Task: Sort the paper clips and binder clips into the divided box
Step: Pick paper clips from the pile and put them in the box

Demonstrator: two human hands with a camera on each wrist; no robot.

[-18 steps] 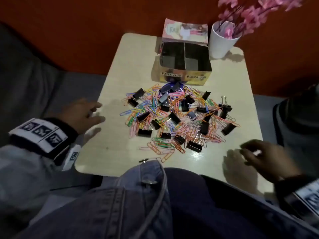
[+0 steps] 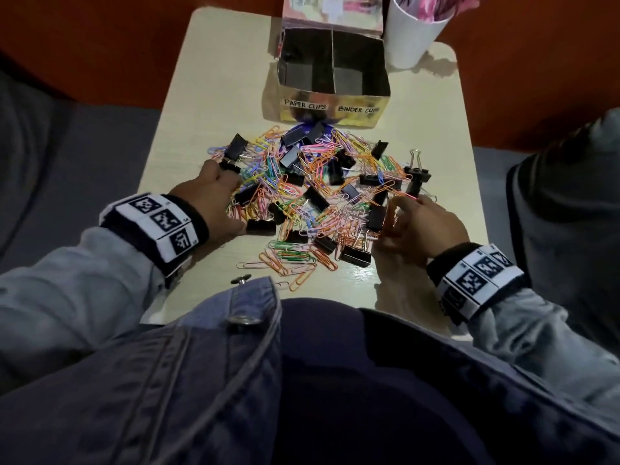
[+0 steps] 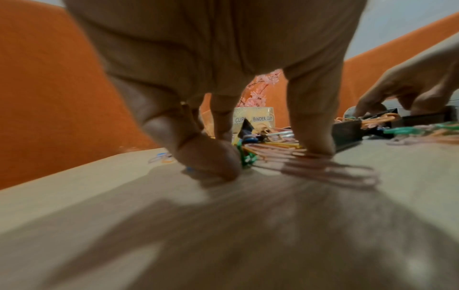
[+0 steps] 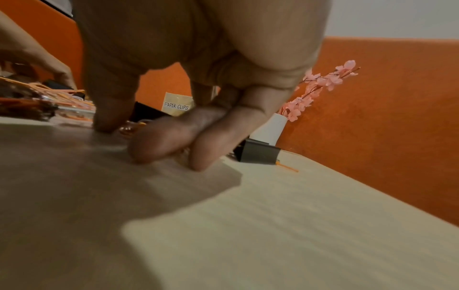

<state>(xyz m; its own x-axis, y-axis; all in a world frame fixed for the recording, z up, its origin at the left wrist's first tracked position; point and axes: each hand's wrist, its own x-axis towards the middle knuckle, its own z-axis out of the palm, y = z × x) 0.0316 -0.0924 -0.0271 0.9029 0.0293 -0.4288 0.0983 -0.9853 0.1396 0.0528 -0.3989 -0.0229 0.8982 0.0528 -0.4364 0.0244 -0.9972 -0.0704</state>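
A heap of coloured paper clips (image 2: 302,253) and black binder clips (image 2: 355,255) covers the middle of the cream table (image 2: 208,82). Behind it stands the divided box (image 2: 335,110), labelled PAPER CLIPS on the left and BINDER CLIPS on the right; both compartments look dark. My left hand (image 2: 231,203) is at the heap's left edge. In the left wrist view its thumb (image 3: 315,137) presses pink clips and its fingertips (image 3: 213,164) touch the table. My right hand (image 2: 394,216) is at the heap's right edge, where thumb and fingers (image 4: 159,149) pinch orange paper clips (image 4: 128,127).
A white vase (image 2: 412,38) with pink flowers stands right of the box. One binder clip (image 2: 416,177) stands upright with its wire handles up, just beyond my right hand. My denim jacket (image 2: 255,297) overlaps the table's near edge. An orange wall lies behind.
Both hands have moved inward from the table's left and right sides onto the heap. My head has come closer to the table.
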